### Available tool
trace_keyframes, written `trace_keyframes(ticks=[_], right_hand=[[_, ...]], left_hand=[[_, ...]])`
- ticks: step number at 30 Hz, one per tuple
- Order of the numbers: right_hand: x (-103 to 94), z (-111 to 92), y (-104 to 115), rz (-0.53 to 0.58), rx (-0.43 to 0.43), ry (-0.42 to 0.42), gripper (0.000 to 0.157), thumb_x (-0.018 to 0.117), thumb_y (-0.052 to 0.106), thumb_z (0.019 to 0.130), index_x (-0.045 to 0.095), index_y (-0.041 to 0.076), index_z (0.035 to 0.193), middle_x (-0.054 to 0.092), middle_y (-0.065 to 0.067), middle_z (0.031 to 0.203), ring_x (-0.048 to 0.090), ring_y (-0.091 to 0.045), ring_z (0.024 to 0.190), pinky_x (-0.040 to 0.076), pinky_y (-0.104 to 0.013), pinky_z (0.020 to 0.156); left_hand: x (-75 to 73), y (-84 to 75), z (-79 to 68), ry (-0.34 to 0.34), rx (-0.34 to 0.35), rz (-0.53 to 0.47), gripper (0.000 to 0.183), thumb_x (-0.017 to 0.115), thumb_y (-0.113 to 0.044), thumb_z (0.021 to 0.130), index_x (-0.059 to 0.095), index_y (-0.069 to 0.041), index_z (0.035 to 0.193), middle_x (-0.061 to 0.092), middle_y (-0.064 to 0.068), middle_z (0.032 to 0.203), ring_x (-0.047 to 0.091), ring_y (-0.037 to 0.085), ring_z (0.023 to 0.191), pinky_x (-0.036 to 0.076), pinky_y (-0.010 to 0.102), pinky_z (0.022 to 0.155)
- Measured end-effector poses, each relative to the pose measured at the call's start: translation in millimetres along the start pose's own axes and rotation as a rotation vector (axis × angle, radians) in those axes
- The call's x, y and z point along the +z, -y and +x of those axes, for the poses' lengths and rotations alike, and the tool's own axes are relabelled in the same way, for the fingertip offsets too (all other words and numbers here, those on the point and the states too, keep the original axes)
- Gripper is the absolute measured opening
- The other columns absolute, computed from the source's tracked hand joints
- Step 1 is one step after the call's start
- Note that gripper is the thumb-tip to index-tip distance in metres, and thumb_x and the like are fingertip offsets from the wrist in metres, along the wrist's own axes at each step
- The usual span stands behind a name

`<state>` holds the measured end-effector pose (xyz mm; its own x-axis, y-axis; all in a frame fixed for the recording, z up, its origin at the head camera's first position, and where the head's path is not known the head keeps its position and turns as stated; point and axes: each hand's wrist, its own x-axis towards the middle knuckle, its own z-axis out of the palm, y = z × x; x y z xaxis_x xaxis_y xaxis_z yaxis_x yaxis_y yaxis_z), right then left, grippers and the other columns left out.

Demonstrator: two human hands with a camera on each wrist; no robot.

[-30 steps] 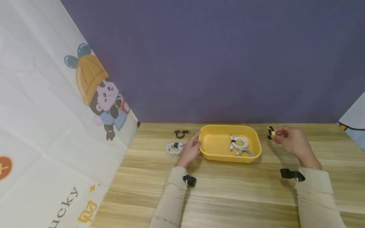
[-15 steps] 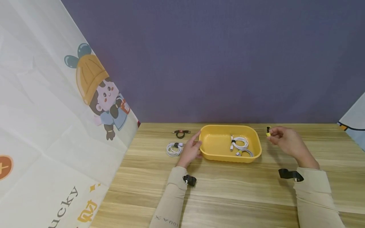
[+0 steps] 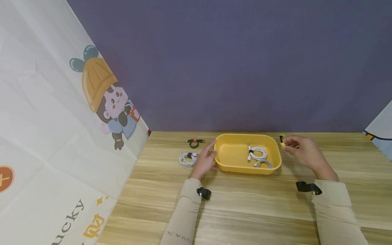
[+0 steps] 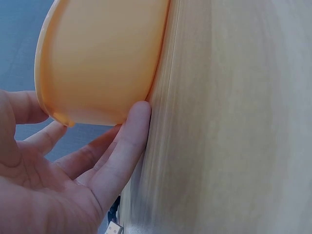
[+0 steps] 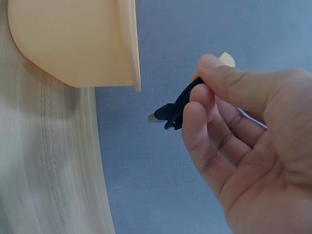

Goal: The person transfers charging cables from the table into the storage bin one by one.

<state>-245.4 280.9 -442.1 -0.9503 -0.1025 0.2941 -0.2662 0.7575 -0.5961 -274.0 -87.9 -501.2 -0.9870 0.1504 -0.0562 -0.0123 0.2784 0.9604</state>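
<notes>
A yellow plastic bin (image 3: 232, 170) sits on the table. My left hand (image 3: 204, 163) holds its left end, the thumb at the rim and the other fingers (image 4: 139, 117) against the outer end wall. Just off the bin's right end, my right hand (image 3: 301, 151) pinches a coiled black cable (image 5: 180, 105) with a yellow tie, raised above the table. The cable's metal plug points out from the fingertips; part of the coil is hidden by the fingers. Inside the bin lie a white coiled cable (image 3: 260, 152) and a grey-white coiled cable (image 3: 267, 163) with a yellow tie.
Left of the bin lie a small black cable (image 3: 194, 144) with a red tie and a white coiled cable (image 3: 185, 160) with a black tie, close to my left hand. A dark blue-grey panel (image 3: 232, 68) rises behind the wooden table (image 3: 251, 207).
My right hand has moved left toward the bin with the black cable, which has turned in the fingers. The left hand stays at the bin's end.
</notes>
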Motion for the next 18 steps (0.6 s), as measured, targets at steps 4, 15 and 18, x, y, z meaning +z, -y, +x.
trace_keyframes(ticks=[4,15,18], right_hand=[[2.2,0,3,0.004,-0.018,-0.004,0.025,0.074,0.008,0.093,0.071,-0.006,0.114,0.074,-0.02,0.096,0.057,0.002,0.076,0.054,-0.02,0.056],[7.0,3,9,-0.002,-0.1,-0.04,0.022,0.078,0.006,0.089,0.074,-0.004,0.109,0.075,-0.016,0.091,0.053,0.011,0.074,0.052,-0.015,0.06],[9.2,3,11,0.0,-0.121,-0.045,0.02,0.078,0.003,0.089,0.075,-0.003,0.107,0.075,-0.015,0.09,0.052,0.012,0.074,0.052,-0.015,0.06]], left_hand=[[0.2,-0.2,-0.4,-0.001,0.0,-0.006,0.05,0.052,-0.026,0.108,0.042,-0.039,0.155,0.066,0.02,0.13,0.07,0.024,0.096,0.067,0.035,0.064],[0.2,-1.3,-0.7,-0.004,-0.011,0.003,0.051,0.051,-0.025,0.108,0.041,-0.039,0.156,0.066,0.019,0.131,0.07,0.025,0.101,0.067,0.035,0.066],[0.0,-1.6,-1.1,-0.001,-0.009,0.0,0.051,0.051,-0.025,0.108,0.041,-0.037,0.156,0.066,0.02,0.131,0.07,0.025,0.101,0.067,0.035,0.066]])
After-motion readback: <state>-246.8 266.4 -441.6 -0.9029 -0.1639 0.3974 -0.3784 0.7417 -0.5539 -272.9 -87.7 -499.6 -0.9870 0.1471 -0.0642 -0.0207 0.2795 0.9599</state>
